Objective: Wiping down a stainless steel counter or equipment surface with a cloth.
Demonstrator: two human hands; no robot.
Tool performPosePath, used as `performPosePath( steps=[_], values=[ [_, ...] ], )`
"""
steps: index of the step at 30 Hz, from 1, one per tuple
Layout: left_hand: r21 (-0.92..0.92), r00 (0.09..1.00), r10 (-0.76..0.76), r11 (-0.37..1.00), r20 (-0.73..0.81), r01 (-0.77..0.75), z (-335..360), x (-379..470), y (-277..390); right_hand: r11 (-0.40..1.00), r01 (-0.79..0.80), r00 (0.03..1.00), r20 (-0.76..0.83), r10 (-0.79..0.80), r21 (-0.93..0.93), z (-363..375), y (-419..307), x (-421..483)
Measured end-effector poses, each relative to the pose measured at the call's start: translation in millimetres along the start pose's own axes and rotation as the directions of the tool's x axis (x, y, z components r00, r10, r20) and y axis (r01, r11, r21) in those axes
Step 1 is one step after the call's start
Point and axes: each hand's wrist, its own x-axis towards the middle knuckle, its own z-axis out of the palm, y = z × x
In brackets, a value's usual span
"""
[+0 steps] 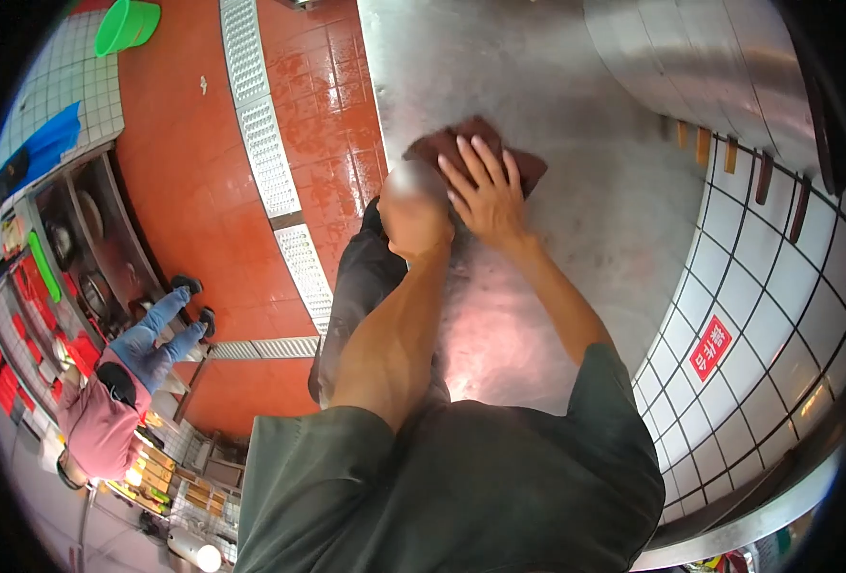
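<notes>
A folded dark brown cloth (530, 170) lies on a stainless steel worktop (595, 236). Palm down, my right hand (491, 197) rests flat on this cloth with its fingers stretched out and spread. My left hand (420, 225) is beside the cloth's left end, close to the worktop's edge. A pale blur covers its fingers, so I cannot tell whether they hold anything.
White tiles (738, 286) with a red sign (710, 348) bearing writing line the right side. Several handles (703, 147) jut out near a curved metal surface (709, 57). Left are a wet-looking red tiled floor (193, 179), metal drain grates (269, 154), a green bucket (127, 27) and another person (100, 422).
</notes>
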Motion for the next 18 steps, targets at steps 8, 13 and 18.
performPosePath(
  steps=[8, 13, 18],
  values=[
    [-0.086, 0.995, 0.055, 0.994, -0.084, -0.062, 0.5, -4.3, 1.3, 0.995, 0.091, 0.995, -0.038, -0.093, -0.036, 1.1, 14.0, 70.4],
    [-0.081, 0.995, 0.054, 0.995, -0.081, -0.06, -1.4, -2.9, 2.1, 0.993, 0.082, 0.968, -0.23, -0.098, -0.079, 13.7, 24.1, 165.1],
    [-0.076, 0.999, 0.009, 0.997, 0.054, -0.005, -10.4, -2.5, 10.1, 0.998, 0.056, 0.955, -0.295, -0.043, 0.037, 4.9, 21.6, 197.9]
  ],
)
